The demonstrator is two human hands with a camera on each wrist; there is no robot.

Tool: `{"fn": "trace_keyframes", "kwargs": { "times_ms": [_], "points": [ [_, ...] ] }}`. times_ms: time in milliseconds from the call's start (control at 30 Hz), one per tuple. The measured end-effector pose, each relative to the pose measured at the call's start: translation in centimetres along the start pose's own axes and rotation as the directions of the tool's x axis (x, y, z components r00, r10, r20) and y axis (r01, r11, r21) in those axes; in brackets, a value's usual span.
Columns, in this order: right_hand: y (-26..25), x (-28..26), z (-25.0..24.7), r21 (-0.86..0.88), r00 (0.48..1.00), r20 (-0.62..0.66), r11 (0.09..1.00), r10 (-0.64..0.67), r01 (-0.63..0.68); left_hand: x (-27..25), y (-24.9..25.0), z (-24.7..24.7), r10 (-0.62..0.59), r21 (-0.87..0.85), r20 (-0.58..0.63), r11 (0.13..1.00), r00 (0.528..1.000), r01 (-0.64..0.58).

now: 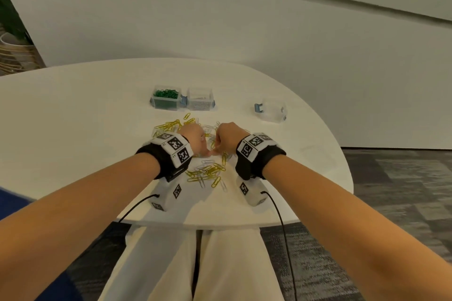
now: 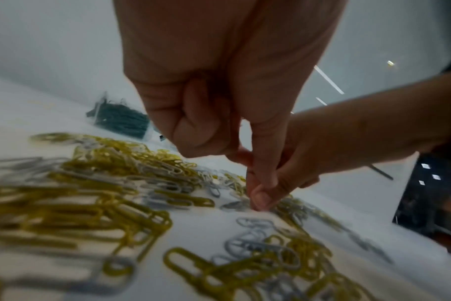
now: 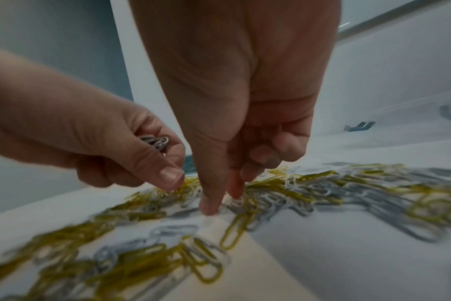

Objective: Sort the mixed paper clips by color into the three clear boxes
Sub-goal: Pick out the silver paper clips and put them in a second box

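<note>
**Both hands down in the clip pile**

On the white table, yellow and white paper clips lie scattered. The left hand clutches white clips above the pile. The right hand pinches downward into it. Beyond the pile stand the green-clip box, a second box and a third box.

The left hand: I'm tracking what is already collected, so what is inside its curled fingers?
The right wrist view shows the left hand gripping a few white paper clips in its fist. How many cannot be seen, because the fingers cover the rest.
</note>
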State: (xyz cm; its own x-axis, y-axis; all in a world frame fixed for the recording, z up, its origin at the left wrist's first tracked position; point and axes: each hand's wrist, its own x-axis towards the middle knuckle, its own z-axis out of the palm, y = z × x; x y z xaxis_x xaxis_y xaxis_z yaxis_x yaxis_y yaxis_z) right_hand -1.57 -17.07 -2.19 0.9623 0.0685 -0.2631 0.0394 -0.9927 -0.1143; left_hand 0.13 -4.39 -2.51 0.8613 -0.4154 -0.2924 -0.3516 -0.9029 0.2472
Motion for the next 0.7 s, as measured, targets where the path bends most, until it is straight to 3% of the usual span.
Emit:
{"fn": "trace_keyframes", "kwargs": {
  "times_ms": [100, 200, 300, 367, 400, 433, 467, 500, 533, 567, 600, 633, 667, 700],
  "points": [
    [-0.3, 0.3, -0.2, -0.056, 0.999, 0.040, 0.998, -0.002, 0.004, 0.7, 0.0, 0.6, -0.035, 0.048, -0.019, 0.998, 0.999, 0.035],
    [-0.7, 0.7, -0.3, -0.080, 0.992, 0.128, 0.997, 0.000, 0.010, 0.7, 0.2, 0.8, -0.009, 0.098, 0.008, 0.995, 1.000, 0.008],
    [-0.2, 0.5, -0.6, -0.048, 0.991, 0.133, 0.998, -0.021, 0.027, 0.9, -0.1, 0.8, 0.010, 0.095, 0.024, 0.995, 1.000, -0.012],
    [1.1, 0.3, -1.0, 0.094, 0.995, 0.093, 0.995, -0.034, 0.025, 0.5, -0.4, 0.3, 0.013, -0.051, 0.023, 0.999, 1.000, -0.011],
    [1.9, 0.1, -1.3, 0.254, 0.997, 0.065, 0.967, -0.032, 0.015, 0.4, -0.6, 0.0, -0.003, -0.223, 0.025, 0.975, 1.000, 0.008],
    [2.7, -0.2, -1.5, 0.469, 0.999, 0.046, 0.883, -0.028, 0.003, 0.3, -1.0, -0.2, -0.029, -0.487, 0.053, 0.872, 0.998, 0.051],
    [3.4, -0.6, -1.7, 0.698, 0.999, 0.035, 0.716, -0.020, -0.010, 0.3, -1.4, -0.3, -0.050, -0.766, 0.115, 0.631, 0.992, 0.120],
    [3.9, -1.0, -1.7, 0.876, 0.999, 0.043, 0.481, -0.004, -0.036, 0.3, -1.9, -0.4, -0.021, -0.933, 0.193, 0.307, 0.981, 0.190],
    [4.3, -1.2, -1.6, 0.968, 0.997, 0.081, 0.237, 0.013, -0.081, 0.2, -2.4, -0.4, 0.049, -0.968, 0.250, 0.025, 0.967, 0.249],
    [4.5, -1.5, -1.4, 0.989, 0.990, 0.138, 0.041, 0.016, -0.139, 0.1, -2.8, -0.5, 0.118, -0.945, 0.276, -0.145, 0.954, 0.291],
    [4.5, -1.5, -1.2, 0.978, 0.980, 0.200, -0.069, 0.020, -0.198, 0.0, -3.0, -0.5, 0.164, -0.921, 0.282, -0.230, 0.945, 0.315],
    [4.5, -1.3, -0.8, 0.964, 0.966, 0.257, -0.081, 0.029, -0.254, 0.1, -3.2, -0.6, 0.182, -0.913, 0.282, -0.252, 0.942, 0.322],
    [4.2, -1.1, -0.5, 0.955, 0.954, 0.295, 0.003, 0.049, -0.295, 0.2, -3.0, -0.5, 0.168, -0.916, 0.288, -0.240, 0.943, 0.323],
    [3.9, -0.8, -0.3, 0.930, 0.953, 0.291, 0.210, 0.083, -0.302, 0.5, -2.8, -0.6, 0.126, -0.934, 0.284, -0.187, 0.951, 0.304]
  ]
}}
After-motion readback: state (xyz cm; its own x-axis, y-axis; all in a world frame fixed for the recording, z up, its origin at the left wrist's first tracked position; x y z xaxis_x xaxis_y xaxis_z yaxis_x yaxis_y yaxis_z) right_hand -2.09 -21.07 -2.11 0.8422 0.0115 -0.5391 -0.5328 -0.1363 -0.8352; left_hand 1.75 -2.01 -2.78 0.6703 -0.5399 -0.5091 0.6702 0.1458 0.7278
